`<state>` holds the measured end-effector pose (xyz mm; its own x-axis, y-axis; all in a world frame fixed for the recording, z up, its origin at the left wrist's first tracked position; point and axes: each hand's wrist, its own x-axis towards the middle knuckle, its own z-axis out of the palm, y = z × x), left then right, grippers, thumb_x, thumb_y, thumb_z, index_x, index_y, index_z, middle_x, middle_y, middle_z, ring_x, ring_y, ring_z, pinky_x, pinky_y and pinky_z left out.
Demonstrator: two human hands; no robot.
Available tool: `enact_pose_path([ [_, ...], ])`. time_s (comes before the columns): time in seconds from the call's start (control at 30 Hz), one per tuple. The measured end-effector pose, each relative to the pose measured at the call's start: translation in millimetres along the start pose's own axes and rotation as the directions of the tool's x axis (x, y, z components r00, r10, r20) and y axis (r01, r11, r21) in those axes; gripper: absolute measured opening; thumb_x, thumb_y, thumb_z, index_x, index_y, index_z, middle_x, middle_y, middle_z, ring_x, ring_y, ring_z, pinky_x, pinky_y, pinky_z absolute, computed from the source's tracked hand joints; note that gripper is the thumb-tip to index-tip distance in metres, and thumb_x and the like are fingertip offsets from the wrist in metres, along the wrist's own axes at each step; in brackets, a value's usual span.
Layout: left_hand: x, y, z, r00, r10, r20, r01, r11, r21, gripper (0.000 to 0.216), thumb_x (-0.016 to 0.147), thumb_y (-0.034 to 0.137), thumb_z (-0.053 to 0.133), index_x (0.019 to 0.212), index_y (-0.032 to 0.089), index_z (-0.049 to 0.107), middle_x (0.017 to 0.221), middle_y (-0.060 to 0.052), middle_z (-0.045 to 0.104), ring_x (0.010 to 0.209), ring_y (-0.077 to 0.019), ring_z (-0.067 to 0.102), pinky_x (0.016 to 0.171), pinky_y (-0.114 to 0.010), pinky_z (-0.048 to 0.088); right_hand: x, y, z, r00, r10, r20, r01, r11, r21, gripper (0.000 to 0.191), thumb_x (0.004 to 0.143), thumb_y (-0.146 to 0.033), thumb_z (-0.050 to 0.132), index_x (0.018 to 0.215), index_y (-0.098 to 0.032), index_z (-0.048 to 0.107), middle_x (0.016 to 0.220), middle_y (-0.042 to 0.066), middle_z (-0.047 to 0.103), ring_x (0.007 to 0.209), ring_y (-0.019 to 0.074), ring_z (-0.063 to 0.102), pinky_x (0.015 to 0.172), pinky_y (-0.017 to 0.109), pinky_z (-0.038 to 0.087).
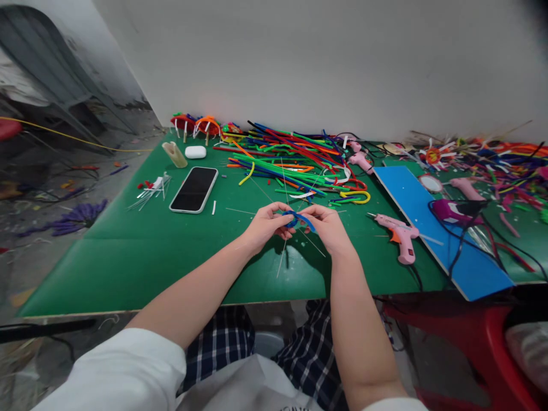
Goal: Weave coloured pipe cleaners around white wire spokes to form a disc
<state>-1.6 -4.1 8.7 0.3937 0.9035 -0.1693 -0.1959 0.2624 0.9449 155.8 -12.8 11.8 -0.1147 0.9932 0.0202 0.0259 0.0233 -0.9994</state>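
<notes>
Both hands meet over the green table (188, 257), in front of the pile of coloured pipe cleaners. My left hand (269, 224) is closed on the hub of a wire frame, where a blue pipe cleaner (305, 221) winds around the middle. Thin pale wires (280, 264) stick out from that hub in several directions like spokes. Pinched on the right side of the blue winding is my right hand (324, 225), with the strip's loose end curving down beside its fingers. Some fingertips are hidden behind the work.
Colourful pipe cleaners (282, 149) heap along the wall. A phone (194, 190), white earbud case (196, 152) and loose wires (149, 193) lie left. To the right are a pink glue gun (398, 233), a blue board (428, 222) and trailing black cords (456, 257).
</notes>
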Motion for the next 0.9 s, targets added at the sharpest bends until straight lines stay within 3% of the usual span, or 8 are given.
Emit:
enact_pose_path([
  [0.57, -1.5, 1.1, 0.3, 0.998, 0.05, 0.036, -0.053, 0.997, 0.061, 0.03, 0.065, 0.033, 0.063, 0.084, 0.014, 0.05, 0.054, 0.0, 0.06, 0.043, -0.0096, 0.055, 0.042, -0.02, 0.045, -1.1, -1.3, -0.6, 1.0, -0.001, 0.007, 0.001, 1.0, 0.028, 0.016, 0.06, -0.029, 0.066, 0.07, -0.017, 0.061, 0.063, -0.002, 0.058, 0.056, 0.0087, 0.052, 0.048, 0.02, 0.041],
  [0.9, -2.0, 1.5, 2.2, 0.995, 0.084, 0.044, -0.086, 0.995, 0.053, 0.03, 0.066, 0.031, 0.062, 0.086, 0.014, 0.048, 0.053, 0.001, 0.059, 0.041, -0.0086, 0.053, 0.04, -0.018, 0.044, -1.0, -1.3, -0.1, 1.0, -0.003, -0.005, 0.003, 0.999, -0.041, 0.021, 0.06, -0.032, 0.065, 0.074, -0.017, 0.062, 0.07, 0.001, 0.06, 0.062, 0.0107, 0.054, 0.048, 0.021, 0.042],
])
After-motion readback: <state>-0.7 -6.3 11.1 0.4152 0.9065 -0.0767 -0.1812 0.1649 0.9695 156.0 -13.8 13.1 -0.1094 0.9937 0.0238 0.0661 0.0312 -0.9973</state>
